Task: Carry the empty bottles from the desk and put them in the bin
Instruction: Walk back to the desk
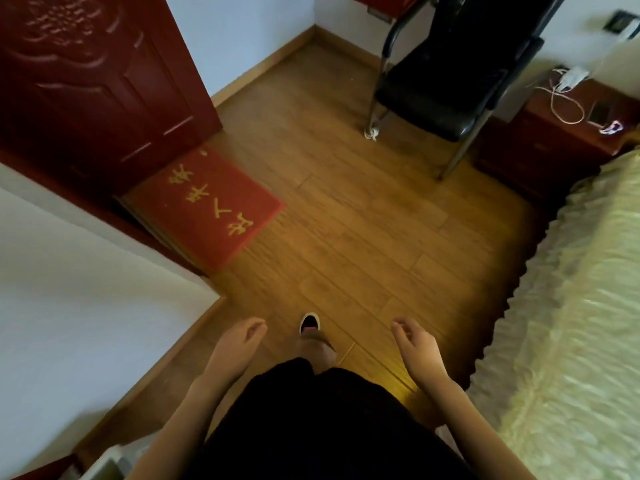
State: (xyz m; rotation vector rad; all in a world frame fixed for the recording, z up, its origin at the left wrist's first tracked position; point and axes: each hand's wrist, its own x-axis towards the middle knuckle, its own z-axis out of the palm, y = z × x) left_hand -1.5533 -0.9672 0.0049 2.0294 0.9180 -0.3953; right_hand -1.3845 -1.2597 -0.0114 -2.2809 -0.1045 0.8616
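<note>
My left hand [242, 337] and my right hand [414, 341] hang in front of me above the wooden floor, fingers loosely curled, both holding nothing. No bottle and no bin shows in the head view. A red desk edge [391, 5] peeks in at the top, behind a black chair [446, 91]. One foot in a dark shoe [309, 323] is forward between my hands.
A white wall corner [104, 271] juts in on the left. A dark red door [86, 81] with a red doormat [207, 206] stands at the far left. A bed with a pale green cover [571, 306] runs along the right, beside a red nightstand [554, 140] with cables.
</note>
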